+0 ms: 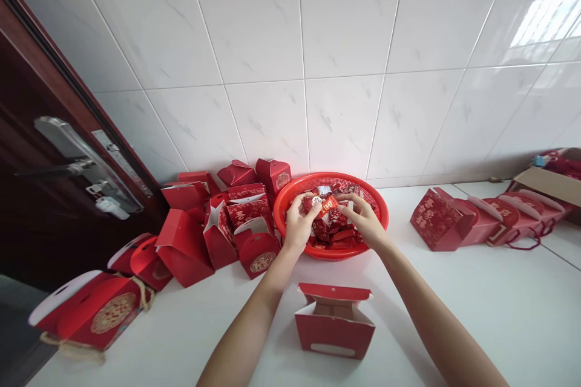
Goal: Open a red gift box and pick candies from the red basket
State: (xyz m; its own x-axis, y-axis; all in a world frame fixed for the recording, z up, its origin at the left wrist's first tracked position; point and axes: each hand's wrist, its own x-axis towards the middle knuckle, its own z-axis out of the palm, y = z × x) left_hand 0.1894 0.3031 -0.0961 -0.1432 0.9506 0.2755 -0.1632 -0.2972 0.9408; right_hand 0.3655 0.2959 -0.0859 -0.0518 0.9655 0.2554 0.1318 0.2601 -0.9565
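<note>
Above a red plastic basket (381,208), both my hands are closed at small wrapped candies. Between the thumb and fingers of my left hand (297,224) are a dark red candy with a pale print and an orange-red wrapped candy (325,207). My right hand (363,221) pinches the right end of the orange-red wrapper. Many red-wrapped sweets (340,236) fill the basket below, partly hidden by my hands. Nearer to me, between my forearms, a red gift box (336,334) stands with its top open and its pale inside showing.
Several red gift boxes (184,248) crowd the left side of the white tabletop (181,338). A row of red boxes (438,217) stands on the right, with a cardboard carton (551,184) behind. White tiles back the table; a dark door (36,193) is at left.
</note>
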